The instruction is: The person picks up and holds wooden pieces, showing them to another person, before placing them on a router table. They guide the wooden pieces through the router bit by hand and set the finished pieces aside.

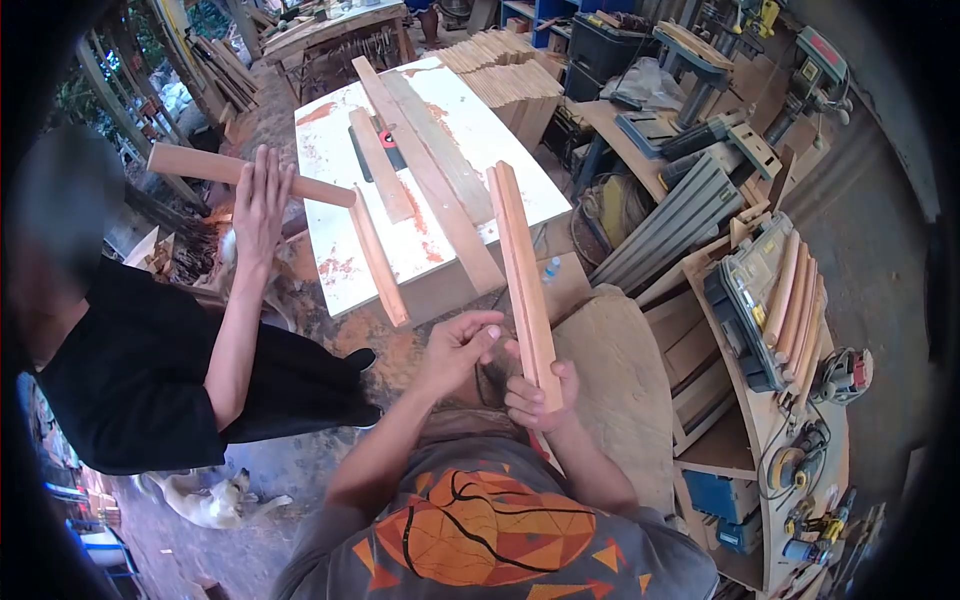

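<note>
My right hand (542, 400) is wrapped round the lower end of a long reddish wooden strip (524, 280), which has a lengthwise groove or step and stands tilted up in front of me. Just left of the strip is my left hand (462, 350), fingers curled and thumb near the index fingertip; whatever they may pinch is too small to make out. Beyond lies a white-topped worktable (320, 150) with a long board (430, 175), a shorter wooden piece (380, 165) and a narrow strip (378, 260) whose near end overhangs the edge.
At left a co-worker's hand (262, 205) is on a wooden board (200, 165) above the table's corner. A dog (215, 498) lies on the floor. On the right, a bench holds a tool case (745, 300) with curved wooden pieces (795, 300) and power tools. Stacked wood (505, 80) stands behind.
</note>
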Demonstrator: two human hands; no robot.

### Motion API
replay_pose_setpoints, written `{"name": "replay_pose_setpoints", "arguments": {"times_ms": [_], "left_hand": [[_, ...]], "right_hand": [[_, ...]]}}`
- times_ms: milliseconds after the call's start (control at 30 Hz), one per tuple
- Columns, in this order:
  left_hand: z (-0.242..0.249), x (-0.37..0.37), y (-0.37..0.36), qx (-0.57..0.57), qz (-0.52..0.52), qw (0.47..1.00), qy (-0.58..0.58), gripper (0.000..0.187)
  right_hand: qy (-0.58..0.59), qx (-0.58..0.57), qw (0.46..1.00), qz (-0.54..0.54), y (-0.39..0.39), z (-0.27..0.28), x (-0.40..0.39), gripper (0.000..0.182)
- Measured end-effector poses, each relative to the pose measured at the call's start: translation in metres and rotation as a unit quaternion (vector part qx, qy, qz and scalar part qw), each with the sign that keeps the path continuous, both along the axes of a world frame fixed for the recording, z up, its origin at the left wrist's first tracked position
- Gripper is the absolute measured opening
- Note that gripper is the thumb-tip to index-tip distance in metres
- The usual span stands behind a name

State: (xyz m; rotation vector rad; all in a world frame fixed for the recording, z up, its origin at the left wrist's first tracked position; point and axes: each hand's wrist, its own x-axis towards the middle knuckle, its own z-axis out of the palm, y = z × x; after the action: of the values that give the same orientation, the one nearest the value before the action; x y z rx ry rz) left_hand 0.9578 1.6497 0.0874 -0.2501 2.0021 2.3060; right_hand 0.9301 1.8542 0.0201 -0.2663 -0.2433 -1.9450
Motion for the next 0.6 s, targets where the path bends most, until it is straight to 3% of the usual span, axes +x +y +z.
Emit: {"name": "replay_pose_setpoints", "arguments": {"times_ms": [133,200,333,400,433,467,500,533,600], "left_hand": [[0.004,0.007,0.001,-0.043,0.003,0.999,-0.033,0.053],[-0.005,0.009,0.010,-0.076,0.070,0.975,0.194,0.068],[-0.008,0.006,0.003,-0.058,0.030,0.993,0.099,0.077],[-0.005,0.004,0.006,-0.026,0.034,0.997,0.064,0.077],[-0.009,0.003,0.005,-0.025,0.036,0.997,0.064,0.077],[-0.018,0.001,0.004,-0.079,0.051,0.994,0.053,0.077],[-0.027,0.002,0.004,-0.132,0.065,0.988,0.039,0.077],[-0.036,0.007,0.002,-0.130,0.064,0.989,0.035,0.077],[-0.050,0.018,-0.010,-0.164,0.078,0.983,0.031,0.077]], "right_hand": [[-0.019,-0.091,0.995,0.034,-0.004,-0.003,-0.002,0.077],[-0.019,-0.118,0.992,0.043,-0.004,-0.001,-0.003,0.077],[-0.021,-0.117,0.992,0.032,-0.003,0.001,-0.005,0.078],[0.011,0.011,0.999,0.035,0.002,0.010,-0.009,0.067],[0.011,0.012,0.999,0.037,0.004,0.011,-0.013,0.067],[0.303,0.351,0.881,-0.094,0.008,0.012,-0.017,0.057],[0.526,0.609,0.559,-0.201,0.013,0.012,-0.017,0.048],[0.523,0.611,0.560,-0.198,0.021,-0.001,-0.013,0.048],[0.532,0.672,0.364,-0.365,0.029,-0.020,-0.009,0.036]]}}
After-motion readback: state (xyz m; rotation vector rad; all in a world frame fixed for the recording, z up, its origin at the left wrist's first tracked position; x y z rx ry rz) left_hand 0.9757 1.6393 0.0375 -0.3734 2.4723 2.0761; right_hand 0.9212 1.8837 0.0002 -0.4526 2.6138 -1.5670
